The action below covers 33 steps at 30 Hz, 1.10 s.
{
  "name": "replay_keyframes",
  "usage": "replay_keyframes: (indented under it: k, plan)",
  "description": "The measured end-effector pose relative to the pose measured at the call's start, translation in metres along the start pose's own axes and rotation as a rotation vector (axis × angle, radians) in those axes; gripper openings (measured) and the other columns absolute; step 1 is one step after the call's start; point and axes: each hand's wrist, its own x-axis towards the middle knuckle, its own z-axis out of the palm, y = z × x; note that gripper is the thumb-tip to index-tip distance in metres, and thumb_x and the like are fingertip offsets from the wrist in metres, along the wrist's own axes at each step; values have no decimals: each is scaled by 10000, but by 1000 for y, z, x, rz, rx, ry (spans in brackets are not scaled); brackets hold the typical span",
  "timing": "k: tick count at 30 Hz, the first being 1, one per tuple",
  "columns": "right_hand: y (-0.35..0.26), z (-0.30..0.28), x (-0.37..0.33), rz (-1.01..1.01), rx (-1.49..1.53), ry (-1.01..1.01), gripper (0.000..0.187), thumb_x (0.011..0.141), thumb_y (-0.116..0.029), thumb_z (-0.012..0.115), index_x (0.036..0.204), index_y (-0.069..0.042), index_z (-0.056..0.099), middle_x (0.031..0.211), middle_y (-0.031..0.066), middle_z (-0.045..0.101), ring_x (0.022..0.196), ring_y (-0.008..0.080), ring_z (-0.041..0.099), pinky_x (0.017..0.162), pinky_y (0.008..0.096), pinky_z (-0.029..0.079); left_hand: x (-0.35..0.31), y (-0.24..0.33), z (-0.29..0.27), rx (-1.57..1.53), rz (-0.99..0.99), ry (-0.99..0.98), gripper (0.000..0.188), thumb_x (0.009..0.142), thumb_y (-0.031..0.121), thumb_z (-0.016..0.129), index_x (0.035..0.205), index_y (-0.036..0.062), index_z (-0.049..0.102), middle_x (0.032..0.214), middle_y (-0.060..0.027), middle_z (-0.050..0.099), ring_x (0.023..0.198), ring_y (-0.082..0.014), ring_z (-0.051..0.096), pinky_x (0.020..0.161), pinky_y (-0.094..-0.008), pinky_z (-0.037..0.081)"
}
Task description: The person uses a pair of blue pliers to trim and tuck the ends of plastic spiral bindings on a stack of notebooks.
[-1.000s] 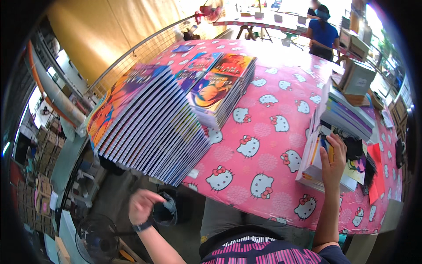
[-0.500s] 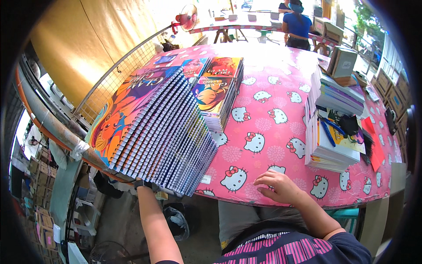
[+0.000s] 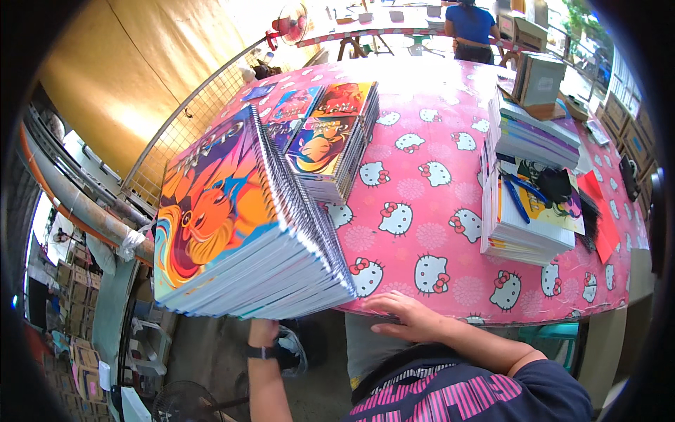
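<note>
Palm down, right hand (image 3: 408,319) by table (image 3: 460,288)

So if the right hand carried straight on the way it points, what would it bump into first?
Probably the tall notebook stack, left of the right hand, though depth is hard to judge.

At 5 o'clock on my feed I make out a dark navy T-shirt (image 3: 485,404), its front printed with bold pink shapes cut by thin dark stripes. A narrow band of black-and-white barring (image 3: 420,374) edges that print. Between 4 and 5 o'clock, I see a plain, short navy sleeve (image 3: 555,389), with the forearm bare below it. At 7 o'clock my monitor shows a dark wristband (image 3: 262,352) on the left wrist. Grey trousers (image 3: 362,343) show at 6 o'clock.
</note>
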Motion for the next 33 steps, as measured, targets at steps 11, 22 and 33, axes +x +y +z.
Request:
replay_keyframes:
  k: [11, 22, 33]
  plan:
    - [22, 17, 49, 176, 826, 432, 731, 994, -411, 378, 1467, 32, 41, 1515, 214, 160, 1418, 270, 136, 1135, 343, 128, -103, -33, 159, -274, 15, 320, 418, 934, 202, 549, 1313, 158, 379, 1262, 8, 464, 1094, -142, 461, 886, -325, 402]
    - [63, -23, 59, 227, 689, 335, 637, 1001, -330, 374, 1476, 6, 115, 1523, 143, 193, 1408, 207, 163, 1138, 333, 143, -84, -34, 143, -176, 269, 369, 594, 834, 73, 584, 1355, 54, 300, 1378, -84, 345, 1265, -205, 340, 1043, -357, 285]
    - [38, 49, 11, 100, -346, 408, 926, 702, -176, 746, 1402, 86, 200, 1394, 296, 327, 1290, 419, 347, 1060, 431, 329, -4, 21, 28, 487, 171, -120, 524, 615, -38, 793, 1083, -17, 557, 1040, -74, 627, 930, -154, 584, 792, -308, 494]
